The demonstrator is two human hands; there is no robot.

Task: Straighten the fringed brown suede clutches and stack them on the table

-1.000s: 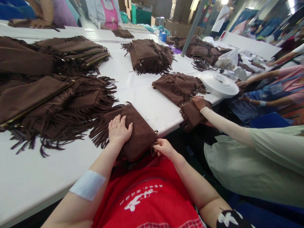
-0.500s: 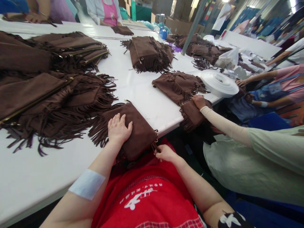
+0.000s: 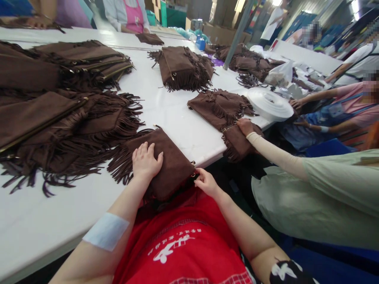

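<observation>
Brown fringed pouch (image 3: 173, 167) at lower center, on the white table's (image 3: 189, 138) edge; long axis upper left to lower right, fringe pointing left. Matte suede-look, flat four-sided body, gold-tone hardware (image 3: 193, 163) at right corner. Left hand (image 3: 146, 161) flat on it, fingers loosely spread, gripping nothing. Right hand (image 3: 207, 182) curled at that corner; can't tell if pinching.

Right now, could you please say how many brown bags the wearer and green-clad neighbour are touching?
2: one bag under the wearer's left hand, another bag under the neighbour's hand at right. More may be hidden.
</observation>
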